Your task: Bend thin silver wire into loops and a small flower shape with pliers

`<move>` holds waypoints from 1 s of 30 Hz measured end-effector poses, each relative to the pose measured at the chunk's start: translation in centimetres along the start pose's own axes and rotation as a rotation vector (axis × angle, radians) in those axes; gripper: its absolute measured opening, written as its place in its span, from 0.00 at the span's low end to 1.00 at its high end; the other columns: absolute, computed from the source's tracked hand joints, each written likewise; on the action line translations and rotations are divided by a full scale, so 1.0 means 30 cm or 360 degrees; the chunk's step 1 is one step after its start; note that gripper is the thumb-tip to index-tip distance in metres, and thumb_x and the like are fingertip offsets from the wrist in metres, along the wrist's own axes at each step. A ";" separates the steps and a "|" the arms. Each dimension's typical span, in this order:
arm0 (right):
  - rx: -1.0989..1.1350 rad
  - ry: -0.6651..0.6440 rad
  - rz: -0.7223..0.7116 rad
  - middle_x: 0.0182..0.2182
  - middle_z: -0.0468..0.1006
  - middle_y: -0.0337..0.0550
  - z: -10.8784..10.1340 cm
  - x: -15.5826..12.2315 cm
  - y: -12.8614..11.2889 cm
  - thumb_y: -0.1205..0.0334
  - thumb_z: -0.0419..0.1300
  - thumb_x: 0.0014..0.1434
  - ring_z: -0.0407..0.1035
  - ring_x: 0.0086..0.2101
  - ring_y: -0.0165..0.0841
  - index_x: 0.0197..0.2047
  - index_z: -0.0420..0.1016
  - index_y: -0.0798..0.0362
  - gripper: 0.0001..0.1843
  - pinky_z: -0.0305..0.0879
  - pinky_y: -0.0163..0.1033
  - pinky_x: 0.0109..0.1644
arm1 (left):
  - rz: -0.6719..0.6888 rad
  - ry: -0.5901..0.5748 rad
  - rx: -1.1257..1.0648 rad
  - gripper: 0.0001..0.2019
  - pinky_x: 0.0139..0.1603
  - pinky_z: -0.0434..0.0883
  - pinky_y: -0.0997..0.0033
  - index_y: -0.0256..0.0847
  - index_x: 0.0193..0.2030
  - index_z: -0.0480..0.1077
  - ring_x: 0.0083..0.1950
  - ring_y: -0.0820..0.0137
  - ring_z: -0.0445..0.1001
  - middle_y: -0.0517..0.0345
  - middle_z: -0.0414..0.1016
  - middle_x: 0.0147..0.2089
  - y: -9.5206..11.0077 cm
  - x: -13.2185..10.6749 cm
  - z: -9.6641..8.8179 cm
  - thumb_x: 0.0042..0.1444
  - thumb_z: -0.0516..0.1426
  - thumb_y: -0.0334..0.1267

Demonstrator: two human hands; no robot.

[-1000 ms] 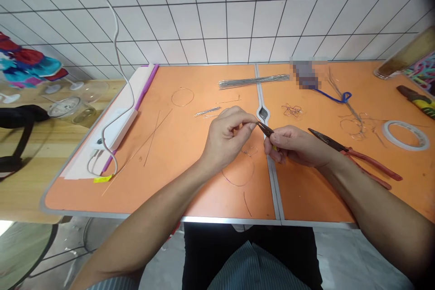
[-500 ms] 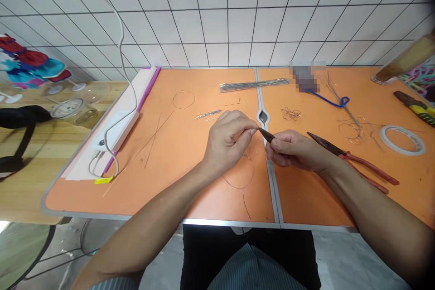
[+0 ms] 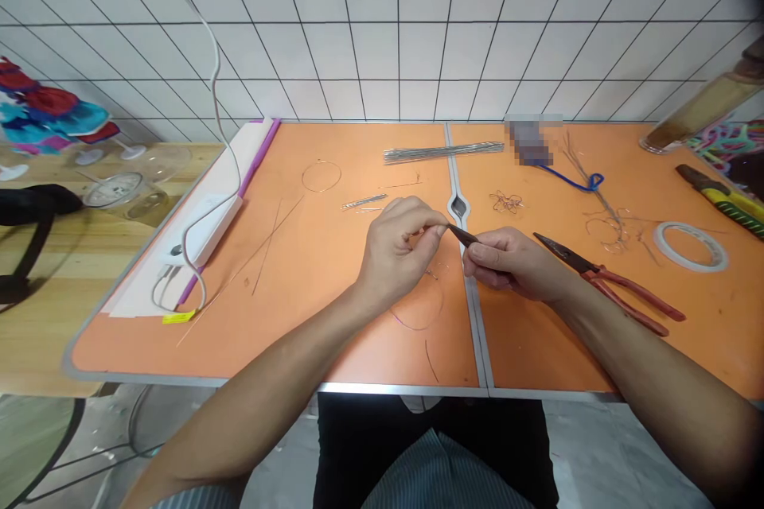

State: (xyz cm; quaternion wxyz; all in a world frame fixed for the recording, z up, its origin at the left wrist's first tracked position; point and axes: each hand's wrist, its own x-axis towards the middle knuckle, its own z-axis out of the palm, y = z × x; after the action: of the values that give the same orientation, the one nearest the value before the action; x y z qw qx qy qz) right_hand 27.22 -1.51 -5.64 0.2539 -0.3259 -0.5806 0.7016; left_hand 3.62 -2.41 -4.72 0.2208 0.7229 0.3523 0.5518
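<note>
Thumb and forefinger of my left hand point(image 3: 399, 250) are pinched together at the tip of a dark tapered tool point(image 3: 461, 235). What sits in the pinch is too small to make out. My right hand point(image 3: 507, 261) is closed around that tool, which looks like the jaws of small pliers; its rear part is hidden in the palm. Below my left hand a thin wire loop point(image 3: 425, 328) shows against the table, its upper part covered by the hand. Red-handled long-nose pliers point(image 3: 602, 274) lie beside my right wrist.
On the orange table point(image 3: 286, 278) lie a bundle of metal rods point(image 3: 442, 151), a wire ring point(image 3: 321, 176), tangled copper-coloured wire point(image 3: 506, 202), a white tape roll point(image 3: 691, 246) and a yellow-black cutter point(image 3: 722, 199). A white power strip point(image 3: 203, 232) and its cable stand left.
The view has shifted slightly, so the table things sit a little further left. Both hands keep nearly the same grip and position.
</note>
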 end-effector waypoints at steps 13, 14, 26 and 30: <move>-0.0226 0.0251 -0.0011 0.18 0.60 0.31 0.018 0.003 0.001 0.36 0.69 0.67 0.50 0.19 0.23 0.33 0.80 0.55 0.28 0.42 0.34 0.22 | -0.0341 0.0027 -0.0084 0.09 0.37 0.64 0.66 0.42 0.33 0.78 0.33 0.71 0.68 0.60 0.73 0.30 0.000 -0.010 0.023 0.64 0.60 0.29; -0.0246 0.0270 -0.0016 0.18 0.60 0.31 0.018 0.003 0.001 0.36 0.69 0.67 0.50 0.19 0.23 0.33 0.79 0.55 0.28 0.42 0.34 0.22 | -0.0377 0.0034 -0.0108 0.09 0.36 0.64 0.66 0.42 0.33 0.79 0.33 0.71 0.67 0.60 0.73 0.30 0.000 -0.011 0.026 0.64 0.60 0.29; -0.0733 0.0391 -0.0099 0.25 0.74 0.38 0.013 0.016 -0.021 0.36 0.64 0.70 0.67 0.28 0.31 0.35 0.81 0.53 0.27 0.60 0.39 0.35 | -0.0385 0.0122 -0.0125 0.10 0.35 0.64 0.68 0.43 0.33 0.80 0.33 0.72 0.67 0.60 0.74 0.31 0.013 0.007 0.015 0.63 0.61 0.28; -0.0837 0.0416 -0.0087 0.26 0.75 0.38 0.002 0.017 -0.020 0.36 0.63 0.70 0.68 0.30 0.33 0.34 0.81 0.52 0.27 0.60 0.41 0.38 | -0.0279 0.0144 -0.0016 0.10 0.36 0.65 0.67 0.43 0.34 0.80 0.34 0.71 0.68 0.61 0.75 0.31 0.011 0.006 0.008 0.64 0.60 0.26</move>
State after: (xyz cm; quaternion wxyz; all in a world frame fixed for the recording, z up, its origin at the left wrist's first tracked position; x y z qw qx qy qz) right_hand 26.83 -1.04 -5.12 0.2522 -0.4524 -0.7135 0.4718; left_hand 3.96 -2.47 -4.44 0.2559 0.6624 0.4212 0.5642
